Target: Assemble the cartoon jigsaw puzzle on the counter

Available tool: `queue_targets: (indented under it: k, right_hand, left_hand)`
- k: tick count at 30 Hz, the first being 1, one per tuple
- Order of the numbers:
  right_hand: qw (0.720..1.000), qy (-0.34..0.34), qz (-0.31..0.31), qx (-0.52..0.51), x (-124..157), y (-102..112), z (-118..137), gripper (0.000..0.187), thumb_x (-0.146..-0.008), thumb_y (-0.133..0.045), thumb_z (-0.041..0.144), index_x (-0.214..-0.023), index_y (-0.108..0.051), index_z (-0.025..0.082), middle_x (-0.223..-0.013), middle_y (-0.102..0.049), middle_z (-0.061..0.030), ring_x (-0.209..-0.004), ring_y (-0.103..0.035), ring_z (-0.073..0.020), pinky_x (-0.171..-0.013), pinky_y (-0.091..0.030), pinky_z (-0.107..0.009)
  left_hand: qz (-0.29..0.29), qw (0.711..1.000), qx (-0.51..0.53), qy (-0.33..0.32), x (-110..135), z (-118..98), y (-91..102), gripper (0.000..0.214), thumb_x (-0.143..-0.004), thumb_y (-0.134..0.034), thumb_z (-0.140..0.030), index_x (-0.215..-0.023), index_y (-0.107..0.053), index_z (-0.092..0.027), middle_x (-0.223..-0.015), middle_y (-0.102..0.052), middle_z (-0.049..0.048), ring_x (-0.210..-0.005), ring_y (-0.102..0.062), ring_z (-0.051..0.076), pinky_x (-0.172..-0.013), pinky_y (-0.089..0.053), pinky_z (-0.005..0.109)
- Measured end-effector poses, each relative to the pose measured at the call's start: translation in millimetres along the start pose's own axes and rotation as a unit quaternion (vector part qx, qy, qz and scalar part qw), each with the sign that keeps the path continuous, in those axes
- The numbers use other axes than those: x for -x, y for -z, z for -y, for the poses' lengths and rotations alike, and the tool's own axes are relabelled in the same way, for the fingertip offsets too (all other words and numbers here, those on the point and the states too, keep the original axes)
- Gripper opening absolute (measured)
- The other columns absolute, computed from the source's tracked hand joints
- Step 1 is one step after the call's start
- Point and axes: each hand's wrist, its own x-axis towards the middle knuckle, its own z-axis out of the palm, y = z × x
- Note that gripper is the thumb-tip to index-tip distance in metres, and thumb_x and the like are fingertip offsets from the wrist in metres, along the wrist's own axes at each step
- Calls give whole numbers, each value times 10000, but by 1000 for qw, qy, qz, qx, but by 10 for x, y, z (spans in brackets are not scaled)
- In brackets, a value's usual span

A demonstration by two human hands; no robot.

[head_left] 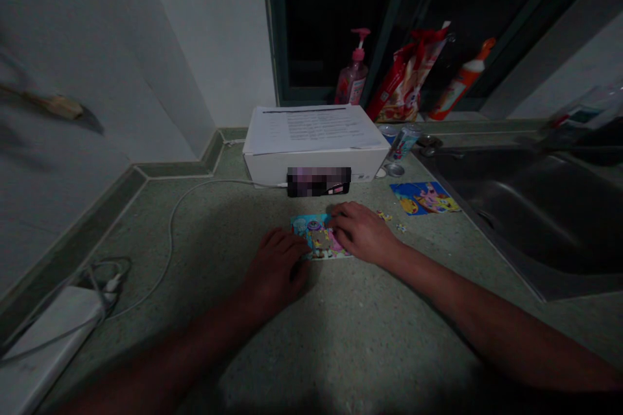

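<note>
A small jigsaw puzzle (321, 241) with a colourful cartoon picture lies flat on the counter, with a bare patch in its middle. My left hand (280, 266) rests at its left edge, fingers stretched over the border. On the other side, my right hand (364, 231) touches the puzzle with bent, spread fingertips. Whether a piece is under those fingertips is hidden. Several loose puzzle pieces (384, 215) lie just right of my right hand, and a single puzzle piece (401, 228) sits nearer to me. Further right is a blue cartoon picture card (425, 198).
Behind the puzzle stands a white box (316, 136) with printed paper on top; a dark phone-like device (318, 182) leans against its front. A white cable (171, 233) curves left. A can (405, 141) stands beside the box. The steel sink (545, 207) is at right.
</note>
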Motion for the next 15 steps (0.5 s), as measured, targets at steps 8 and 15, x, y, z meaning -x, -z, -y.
queue_targets:
  k: [8,15]
  right_hand:
    - [1000,4,-2,-2,5,28,14,254,-936,-582,119,-1082,-774,198,-1143,-697,-110,-1014,-615,-274,-876,-489,-428]
    - [1000,12,-2,-4,32,22,43,249,-913,-588,96,-1039,-771,208,-1139,-703,-109,-1002,-621,-271,-875,-504,-437]
  left_hand:
    - [7,1000,0,4,0,2,2,224,-915,-648,-146,-1120,-692,-224,-1153,-764,75,-1087,-664,282,-1078,-482,577]
    - [-1,1000,-1,2,4,5,-1,227,-912,-643,-142,-1117,-696,-222,-1147,-767,77,-1082,-667,281,-1070,-483,557]
